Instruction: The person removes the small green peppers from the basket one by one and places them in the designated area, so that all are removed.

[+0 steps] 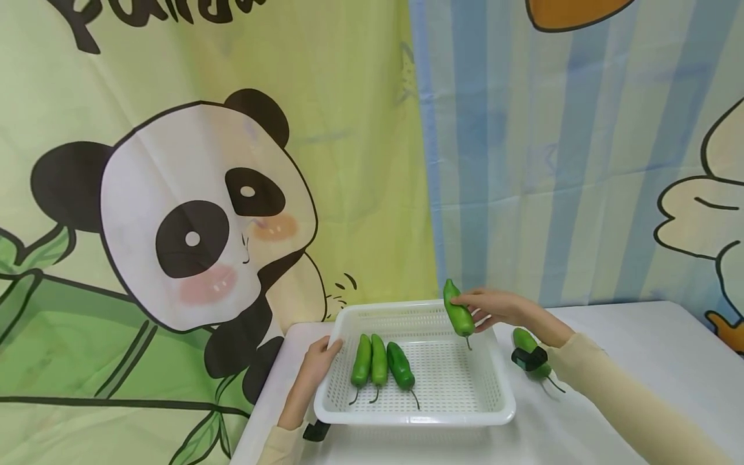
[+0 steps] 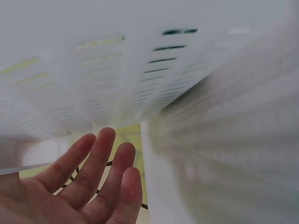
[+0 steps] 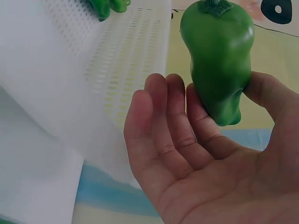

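Note:
My right hand [image 1: 496, 307] pinches a green pepper [image 1: 458, 311] between thumb and index finger, above the right back part of a white plastic basket [image 1: 415, 418]. In the right wrist view this pepper [image 3: 217, 65] has its stem end pointing up, and the other fingers [image 3: 140, 121] are spread away from it. At the basket's left rim is my left hand [image 1: 316, 365], thumb over the rim and fingers outside along the slotted wall [image 2: 103, 84]. Three green peppers lie inside on the left: two lighter ones [image 1: 361, 361] side by side and a darker one [image 1: 401, 366].
Another green pepper [image 1: 526, 341] lies on the white table [image 1: 628, 349] right of the basket, partly covered by the black wrist strap [image 1: 529, 358]. Behind the table hangs a cloth printed with a panda [image 1: 192, 213] and blue stripes.

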The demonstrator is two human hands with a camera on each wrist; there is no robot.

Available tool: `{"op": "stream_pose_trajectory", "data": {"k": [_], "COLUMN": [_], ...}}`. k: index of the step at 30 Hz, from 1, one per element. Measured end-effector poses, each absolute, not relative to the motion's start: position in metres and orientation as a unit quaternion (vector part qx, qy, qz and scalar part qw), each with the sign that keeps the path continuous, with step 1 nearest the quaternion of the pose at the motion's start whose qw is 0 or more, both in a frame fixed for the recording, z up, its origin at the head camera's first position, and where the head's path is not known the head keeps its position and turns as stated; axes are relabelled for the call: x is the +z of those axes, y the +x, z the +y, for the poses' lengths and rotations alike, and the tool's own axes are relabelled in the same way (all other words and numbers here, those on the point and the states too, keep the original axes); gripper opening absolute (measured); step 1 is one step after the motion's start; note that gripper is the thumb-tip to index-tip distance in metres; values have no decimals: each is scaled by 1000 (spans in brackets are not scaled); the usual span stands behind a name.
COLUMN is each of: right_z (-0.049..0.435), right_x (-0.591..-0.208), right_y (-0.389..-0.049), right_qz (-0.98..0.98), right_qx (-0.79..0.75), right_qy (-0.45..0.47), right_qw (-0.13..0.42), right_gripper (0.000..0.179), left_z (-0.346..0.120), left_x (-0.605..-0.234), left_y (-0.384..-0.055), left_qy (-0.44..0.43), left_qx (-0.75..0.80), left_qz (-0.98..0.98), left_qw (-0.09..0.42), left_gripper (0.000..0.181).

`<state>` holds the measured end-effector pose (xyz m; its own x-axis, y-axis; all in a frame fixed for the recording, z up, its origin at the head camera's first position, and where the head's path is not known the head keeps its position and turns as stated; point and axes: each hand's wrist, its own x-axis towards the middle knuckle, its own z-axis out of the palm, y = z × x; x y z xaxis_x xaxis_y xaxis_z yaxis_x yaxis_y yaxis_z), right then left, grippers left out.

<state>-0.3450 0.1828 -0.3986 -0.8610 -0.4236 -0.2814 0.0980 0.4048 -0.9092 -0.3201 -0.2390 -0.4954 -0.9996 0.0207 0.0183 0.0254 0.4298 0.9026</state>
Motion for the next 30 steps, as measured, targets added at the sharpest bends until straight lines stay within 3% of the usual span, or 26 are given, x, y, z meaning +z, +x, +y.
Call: {"op": "stream_pose_trajectory", "data": {"k": [9,30], "right_z": [211,305], "right_x": [-396,-429], "right_y": [-339,-309], "right_qz": [789,814], "right_qx": [-550,-533], "right_qy": [-107,-49], "right_qw": [250,227], "right_gripper": [47,51], "left_z": [-240,-240], "left_x": [-496,-497], "left_y": [-321,-321], "left_qy": [-12,-14], "left_qx": [-525,-534], "left_qz": [-851,-846], "left_qw": [3,-1], "left_gripper": [43,44]}}
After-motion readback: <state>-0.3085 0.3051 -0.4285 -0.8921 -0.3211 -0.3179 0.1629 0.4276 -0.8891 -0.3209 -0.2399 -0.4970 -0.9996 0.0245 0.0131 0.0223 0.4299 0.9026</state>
